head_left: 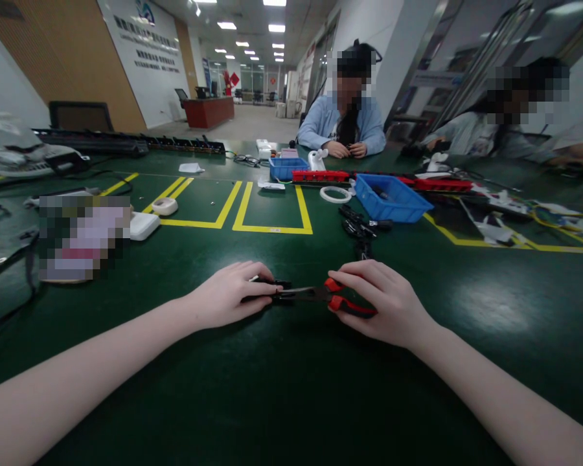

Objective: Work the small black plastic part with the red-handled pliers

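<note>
My right hand (pixel 386 301) is closed around the red and black handles of long-nosed pliers (pixel 320 294), whose jaws point left. The tips of the pliers reach a small black part (pixel 282 285) at the fingertips of my left hand (pixel 236 292). My left fingers pinch this dark part low over the green table (pixel 291 382); its exact shape is partly hidden by them. Whether the jaws grip the part cannot be made out. Beyond my right hand lies a bundle of black pieces (pixel 357 223).
Two blue bins (pixel 391 206) (pixel 289 169), a white ring (pixel 335 194) and a red strip (pixel 320 176) stand farther back. At left are a white case (pixel 144 225) and a tape roll (pixel 164 206). A person (pixel 342 126) sits across the table, others at right.
</note>
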Tool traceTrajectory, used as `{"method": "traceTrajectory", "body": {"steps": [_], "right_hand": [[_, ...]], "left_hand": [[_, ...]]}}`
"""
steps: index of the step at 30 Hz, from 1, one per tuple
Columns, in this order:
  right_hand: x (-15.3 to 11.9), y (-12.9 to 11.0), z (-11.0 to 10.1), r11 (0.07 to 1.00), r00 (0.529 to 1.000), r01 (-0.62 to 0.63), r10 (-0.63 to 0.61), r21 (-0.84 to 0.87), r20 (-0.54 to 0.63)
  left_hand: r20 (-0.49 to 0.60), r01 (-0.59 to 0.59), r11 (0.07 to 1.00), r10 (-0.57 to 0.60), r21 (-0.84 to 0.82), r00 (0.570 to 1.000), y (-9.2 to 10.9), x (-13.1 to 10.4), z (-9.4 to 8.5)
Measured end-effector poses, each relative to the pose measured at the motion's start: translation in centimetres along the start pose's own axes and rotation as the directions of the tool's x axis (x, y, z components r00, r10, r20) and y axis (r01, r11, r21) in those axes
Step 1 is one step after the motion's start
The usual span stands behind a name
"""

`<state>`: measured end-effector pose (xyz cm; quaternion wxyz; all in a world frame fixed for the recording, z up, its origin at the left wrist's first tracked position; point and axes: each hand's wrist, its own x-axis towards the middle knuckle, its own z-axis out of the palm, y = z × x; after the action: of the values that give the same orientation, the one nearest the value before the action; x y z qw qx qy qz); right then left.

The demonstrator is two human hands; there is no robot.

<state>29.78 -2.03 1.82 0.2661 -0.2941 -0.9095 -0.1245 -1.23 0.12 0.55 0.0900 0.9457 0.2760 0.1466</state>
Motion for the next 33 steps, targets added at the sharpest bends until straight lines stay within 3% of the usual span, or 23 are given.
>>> {"method": "traceTrajectory", "body": {"steps": [16, 33], "right_hand": [[0.0, -0.6, 0.8, 0.979, 0.978, -0.183, 0.171, 0.095, 0.12], [0.2, -0.9, 0.7, 0.973, 0.974, -0.186, 0.164, 0.138, 0.155]], "left_hand": [[0.014, 0.017, 1.0, -0.017, -0.018, 1.0, -0.3, 0.0, 0.0], [0.004, -0.004, 1.0, 0.005, -0.008, 1.0, -0.1, 0.1, 0.0]]}}
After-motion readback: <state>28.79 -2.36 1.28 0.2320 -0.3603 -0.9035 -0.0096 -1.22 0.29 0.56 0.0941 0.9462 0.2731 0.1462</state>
